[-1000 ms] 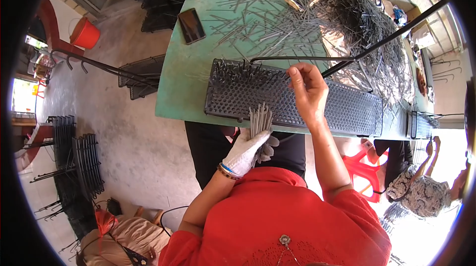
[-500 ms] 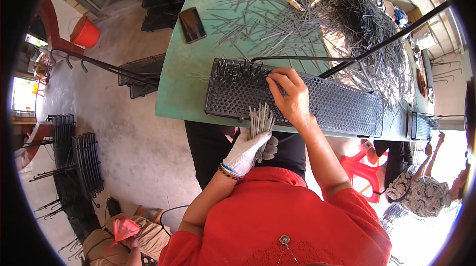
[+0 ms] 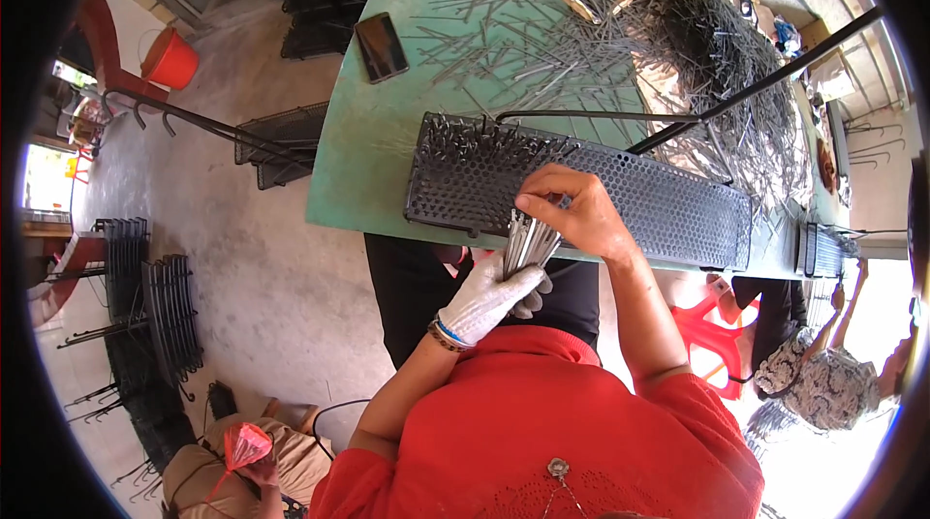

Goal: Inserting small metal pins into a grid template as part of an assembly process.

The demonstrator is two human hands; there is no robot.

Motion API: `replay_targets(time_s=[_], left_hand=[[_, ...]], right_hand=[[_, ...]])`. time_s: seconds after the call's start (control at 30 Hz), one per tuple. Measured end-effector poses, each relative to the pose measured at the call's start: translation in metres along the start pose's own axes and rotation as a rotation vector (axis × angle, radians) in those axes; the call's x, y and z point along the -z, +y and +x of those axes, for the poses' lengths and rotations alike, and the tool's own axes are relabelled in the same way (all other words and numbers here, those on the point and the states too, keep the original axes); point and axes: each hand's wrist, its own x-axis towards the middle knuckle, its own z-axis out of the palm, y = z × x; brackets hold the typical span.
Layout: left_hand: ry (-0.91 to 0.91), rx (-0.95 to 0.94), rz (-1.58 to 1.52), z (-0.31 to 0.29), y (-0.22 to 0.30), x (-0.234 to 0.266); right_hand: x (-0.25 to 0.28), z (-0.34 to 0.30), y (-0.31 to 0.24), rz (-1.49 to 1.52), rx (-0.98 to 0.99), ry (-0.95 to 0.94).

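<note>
My left hand [image 3: 489,301], in a white knitted glove, is closed round an upright bundle of thin grey metal rods [image 3: 531,246] just in front of the table edge. Bare, my right hand [image 3: 583,214] pinches at the top ends of that bundle; its thumb and fingertips are together there. Both hands are by the near side of a long black perforated metal tray [image 3: 668,204], which lies across the table's front. Many short dark rods [image 3: 484,139] stand up out of the holes along its left and far part. The right-hand holes show bare.
Loose rods [image 3: 528,49] lie scattered over the green table [image 3: 354,161], with a tangled heap [image 3: 712,45] at the right. A phone [image 3: 382,47] lies at the left edge. A black bar [image 3: 765,78] slants above the tray. Other people sit at the lower left and right.
My right hand has come back from the tray's holes toward me, down to the bundle's tips. The left hand with the bundle has shifted slightly right, and more rods stand in the tray's far row.
</note>
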Motion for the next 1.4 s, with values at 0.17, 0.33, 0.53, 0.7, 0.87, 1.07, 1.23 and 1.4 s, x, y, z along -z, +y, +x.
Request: replay_targets(time_s=[0.17,0.33,0.53,0.7,0.87,1.07,1.23,1.4], left_hand=[[0.003,0.009,0.017,-0.003,0.004,0.003],[-0.005,0.016,0.05,-0.007,0.006,0.008],[0.009,0.007,0.064,-0.009,0.004,0.013],[0.017,0.009,0.065,-0.01,0.006,0.018],[0.023,0.02,0.056,-0.009,0.006,0.021],[0.002,0.076,0.014,-0.008,0.003,0.023],[0.023,0.107,-0.149,-0.008,-0.004,0.023],[0.026,0.122,-0.155,-0.009,-0.001,0.022]], right_hand=[[-0.001,0.002,0.008,-0.071,0.159,-0.098],[-0.01,0.008,-0.002,-0.146,0.112,-0.06],[-0.017,0.012,0.0,-0.167,0.247,-0.154],[-0.022,0.016,-0.005,-0.109,0.173,-0.064],[-0.018,0.022,-0.012,-0.1,-0.018,0.053],[-0.019,0.043,-0.025,-0.018,0.135,0.41],[-0.034,0.057,-0.013,-0.395,0.397,0.503],[-0.039,0.061,-0.01,-0.499,0.484,0.528]])
